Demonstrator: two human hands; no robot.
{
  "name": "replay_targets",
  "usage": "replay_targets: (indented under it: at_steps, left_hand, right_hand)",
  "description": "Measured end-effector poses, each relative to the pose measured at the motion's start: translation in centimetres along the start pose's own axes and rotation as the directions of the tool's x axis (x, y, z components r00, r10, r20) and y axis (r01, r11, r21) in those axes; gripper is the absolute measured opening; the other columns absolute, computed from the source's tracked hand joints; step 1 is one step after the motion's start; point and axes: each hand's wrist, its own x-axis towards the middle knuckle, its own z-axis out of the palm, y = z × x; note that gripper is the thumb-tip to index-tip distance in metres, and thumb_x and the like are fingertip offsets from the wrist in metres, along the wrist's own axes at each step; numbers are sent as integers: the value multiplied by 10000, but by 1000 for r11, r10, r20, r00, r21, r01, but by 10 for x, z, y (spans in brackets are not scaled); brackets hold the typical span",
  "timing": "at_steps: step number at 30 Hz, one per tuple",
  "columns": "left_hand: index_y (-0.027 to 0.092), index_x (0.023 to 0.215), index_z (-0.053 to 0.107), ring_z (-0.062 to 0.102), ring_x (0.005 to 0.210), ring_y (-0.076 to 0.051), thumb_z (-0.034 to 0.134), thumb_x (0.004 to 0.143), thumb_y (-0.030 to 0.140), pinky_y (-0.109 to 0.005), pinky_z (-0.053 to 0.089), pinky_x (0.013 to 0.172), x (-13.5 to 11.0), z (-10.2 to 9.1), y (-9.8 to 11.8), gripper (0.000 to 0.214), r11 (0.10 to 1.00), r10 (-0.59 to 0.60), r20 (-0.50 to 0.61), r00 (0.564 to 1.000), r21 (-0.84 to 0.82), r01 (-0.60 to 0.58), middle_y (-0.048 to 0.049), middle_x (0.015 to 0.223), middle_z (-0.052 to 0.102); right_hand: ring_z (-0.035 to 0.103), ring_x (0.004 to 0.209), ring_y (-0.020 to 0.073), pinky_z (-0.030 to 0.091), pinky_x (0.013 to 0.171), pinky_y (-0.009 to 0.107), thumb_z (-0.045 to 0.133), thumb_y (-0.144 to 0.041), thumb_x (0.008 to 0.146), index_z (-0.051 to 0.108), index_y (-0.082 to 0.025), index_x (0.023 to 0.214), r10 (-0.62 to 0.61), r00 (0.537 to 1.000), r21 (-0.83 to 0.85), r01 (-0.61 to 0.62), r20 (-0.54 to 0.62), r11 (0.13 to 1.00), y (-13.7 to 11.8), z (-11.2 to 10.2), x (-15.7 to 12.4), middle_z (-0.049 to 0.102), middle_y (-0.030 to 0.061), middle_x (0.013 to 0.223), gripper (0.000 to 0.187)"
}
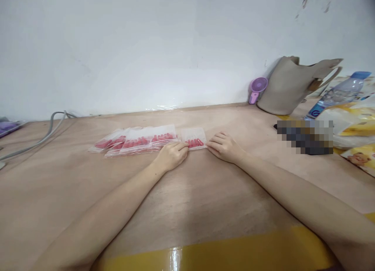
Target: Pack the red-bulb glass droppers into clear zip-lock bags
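Note:
A small clear plastic bag (194, 138) with red pieces inside lies on the wooden table (187, 200), at the right end of a row of several similar bags (137, 141). My left hand (172, 154) pinches the bag's left lower edge with curled fingers. My right hand (224, 146) pinches its right lower edge, fingers also bent. Both forearms stretch across the table toward the bags.
A grey bucket bag (288, 85) and a small purple fan (257, 88) stand by the white wall at the back right. A water bottle (340, 94), yellow-and-white packaging (354, 124) and a dark object lie at right. A grey cable (43, 136) runs at left. Yellow tape (234, 253) marks the front edge.

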Motion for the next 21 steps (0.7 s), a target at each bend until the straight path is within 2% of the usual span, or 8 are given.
replay_targets:
  at_steps: [5, 12, 21]
  left_hand:
    - [153, 849, 646, 644, 843, -182, 487, 882, 162, -328, 526, 795, 14, 8, 7, 163, 1000, -11, -41, 999, -13, 11, -54, 912, 696]
    - [137, 826, 632, 635, 814, -166, 435, 893, 125, -308, 502, 779, 34, 26, 16, 208, 999, 39, -35, 999, 2, -39, -67, 897, 686]
    - [159, 720, 583, 611, 704, -143, 350, 930, 133, -319, 473, 743, 38, 26, 13, 315, 991, 125, 29, 992, 45, -126, -49, 792, 668]
  right_hand:
    - [490, 687, 155, 340, 694, 306, 398, -223, 907, 620, -191, 726, 7, 999, -53, -5, 45, 999, -4, 1, 4, 611, 49, 681, 288]
    - [485, 680, 156, 335, 691, 298, 427, -207, 889, 630, -168, 740, -56, 998, -110, 53, -22, 992, -6, 3, 7, 599, 48, 661, 255]
    - [458, 656, 147, 317, 686, 297, 372, -169, 898, 601, -176, 694, -33, 999, -91, 34, 13, 995, -12, 0, 10, 574, 40, 643, 307]
